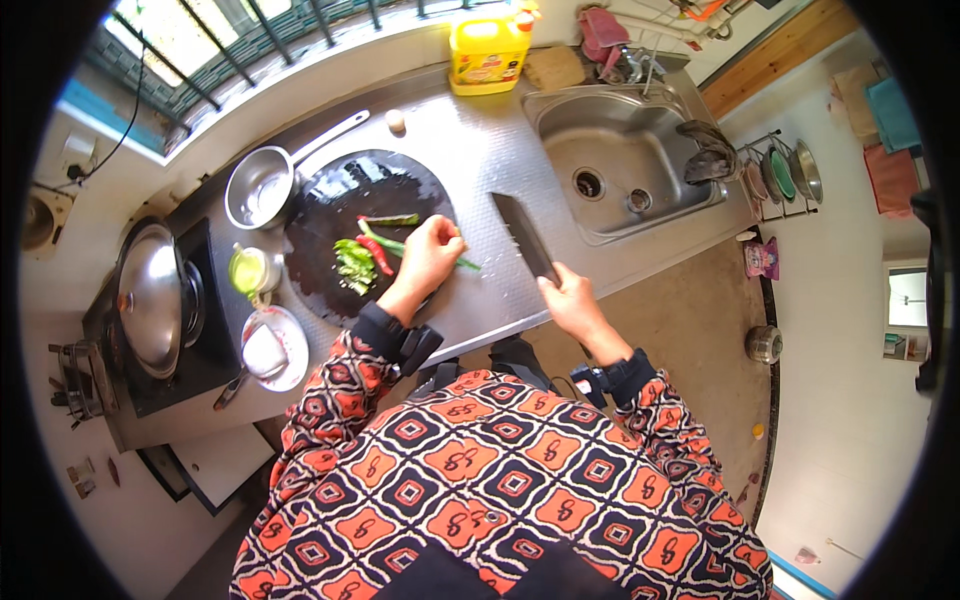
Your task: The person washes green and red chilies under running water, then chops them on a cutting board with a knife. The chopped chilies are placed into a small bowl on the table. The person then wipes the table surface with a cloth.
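Note:
My right hand (570,301) grips a kitchen cleaver (523,234) by its handle, its blade angled away from me over the steel counter. Above the round dark cutting board (330,202), my left hand (429,253) has its fingers curled in towards the thumb. Whether something small is pinched there is hard to see. A green stalk (385,241) runs beneath that hand and shows again beyond it. Beside it lie a red chili pepper (375,254), a dark green strip (394,220) and a small heap of chopped green vegetable (354,262).
A steel saucepan (259,187), an egg (395,120) and a yellow jug (489,56) stand towards the window. On the left are a lidded wok (150,300), a green-topped container (251,270) and a plate (296,360) holding something white. A sink (622,139) lies right.

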Available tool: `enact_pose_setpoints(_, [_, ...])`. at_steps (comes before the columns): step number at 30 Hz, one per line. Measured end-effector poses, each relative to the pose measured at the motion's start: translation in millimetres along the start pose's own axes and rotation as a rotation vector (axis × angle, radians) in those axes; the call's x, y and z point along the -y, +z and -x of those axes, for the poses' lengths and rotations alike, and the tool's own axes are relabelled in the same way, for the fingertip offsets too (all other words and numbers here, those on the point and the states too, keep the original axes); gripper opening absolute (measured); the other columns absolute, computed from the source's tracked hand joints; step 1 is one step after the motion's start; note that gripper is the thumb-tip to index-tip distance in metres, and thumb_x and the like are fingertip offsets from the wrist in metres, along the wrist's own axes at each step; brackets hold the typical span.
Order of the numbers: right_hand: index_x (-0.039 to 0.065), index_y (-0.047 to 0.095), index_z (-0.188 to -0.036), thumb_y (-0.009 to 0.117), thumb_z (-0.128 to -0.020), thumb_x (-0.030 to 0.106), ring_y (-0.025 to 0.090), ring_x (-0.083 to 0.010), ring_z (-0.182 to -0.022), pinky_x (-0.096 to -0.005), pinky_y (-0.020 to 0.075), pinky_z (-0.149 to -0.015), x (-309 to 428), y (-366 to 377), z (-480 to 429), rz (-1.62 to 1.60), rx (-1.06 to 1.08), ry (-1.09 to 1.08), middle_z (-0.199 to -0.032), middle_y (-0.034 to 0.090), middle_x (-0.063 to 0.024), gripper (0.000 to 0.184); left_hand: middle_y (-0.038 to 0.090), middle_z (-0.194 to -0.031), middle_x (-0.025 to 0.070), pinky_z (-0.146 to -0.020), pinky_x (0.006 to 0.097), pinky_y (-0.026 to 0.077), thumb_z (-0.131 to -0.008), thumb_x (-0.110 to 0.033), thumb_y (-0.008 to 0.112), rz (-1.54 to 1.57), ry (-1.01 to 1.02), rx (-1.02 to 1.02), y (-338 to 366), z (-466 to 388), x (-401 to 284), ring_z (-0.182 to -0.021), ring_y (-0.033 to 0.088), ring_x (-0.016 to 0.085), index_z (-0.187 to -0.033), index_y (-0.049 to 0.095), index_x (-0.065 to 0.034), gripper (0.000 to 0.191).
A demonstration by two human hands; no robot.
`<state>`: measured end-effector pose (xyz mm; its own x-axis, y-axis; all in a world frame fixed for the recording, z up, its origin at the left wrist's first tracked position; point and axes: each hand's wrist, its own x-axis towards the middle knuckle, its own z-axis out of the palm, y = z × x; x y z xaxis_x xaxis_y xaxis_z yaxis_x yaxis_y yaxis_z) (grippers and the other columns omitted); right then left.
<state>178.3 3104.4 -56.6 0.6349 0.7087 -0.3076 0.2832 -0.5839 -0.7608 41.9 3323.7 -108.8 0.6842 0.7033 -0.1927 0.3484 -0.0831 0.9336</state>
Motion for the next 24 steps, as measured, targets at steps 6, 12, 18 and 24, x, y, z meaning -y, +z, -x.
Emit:
enact_pose_setpoints(6, [0.0, 0.059, -0.098, 0.058, -0.092, 0.014, 0.048, -0.0119, -0.044, -0.0324, 0.0408, -0.042, -75.5, -119.1, -11.4, -0.353, -0.271, 0.339, -0.059, 0.052, -0.001, 0.015, 0.066, -0.085, 0.0081, -0.071, 0.0286, 0.052, -0.086, -0.01, 0.064, 0.009, 0.152, 0.125, 152.8, -95.3, -71.0, -0.083, 0.065, 0.015, -0.097, 0.058, 0.001, 0.016])
enact_pose_setpoints(12, [0.004, 0.052, -0.09, 0.055, -0.094, 0.017, 0.043, -0.0106, -0.035, -0.0296, 0.0362, -0.03, -110.8, -200.8, -27.3, -0.434, -0.251, 0.411, -0.052, 0.045, 0.0012, 0.014, 0.069, -0.099, 0.0182, -0.081, 0.0339, 0.053, -0.087, -0.013, 0.063, 0.138, 0.144, 0.068, 211.2, -119.2, -77.4, -0.095, 0.068, 0.025, -0.108, 0.063, 0.002, 0.026])
enact_pose_setpoints(18, [0.005, 0.05, -0.084, 0.055, -0.094, 0.019, 0.044, -0.0102, -0.035, -0.0286, 0.0362, -0.03, -120.5, -208.1, -62.9, -0.462, -0.133, 0.371, -0.051, 0.044, 0.0009, 0.018, 0.063, -0.101, 0.0112, -0.078, 0.0299, 0.057, -0.095, -0.006, 0.055, 0.297, -0.123, -0.078, 140.5, -88.5, -49.2, -0.091, 0.068, 0.022, -0.108, 0.057, 0.0044, 0.017])
enact_pose_setpoints(24, [0.008, 0.045, -0.072, 0.057, -0.094, 0.018, 0.04, -0.0098, -0.032, -0.0278, 0.0338, -0.028, -90.7, -175.6, -97.3, -0.438, -0.035, 0.307, -0.047, 0.04, 0.0017, 0.027, 0.063, -0.09, 0.007, -0.066, 0.0263, 0.056, -0.094, -0.006, 0.058, 0.41, -0.022, -0.428, 30.6, -42.2, -32.5, -0.074, 0.066, 0.015, -0.103, 0.059, 0.0017, 0.012])
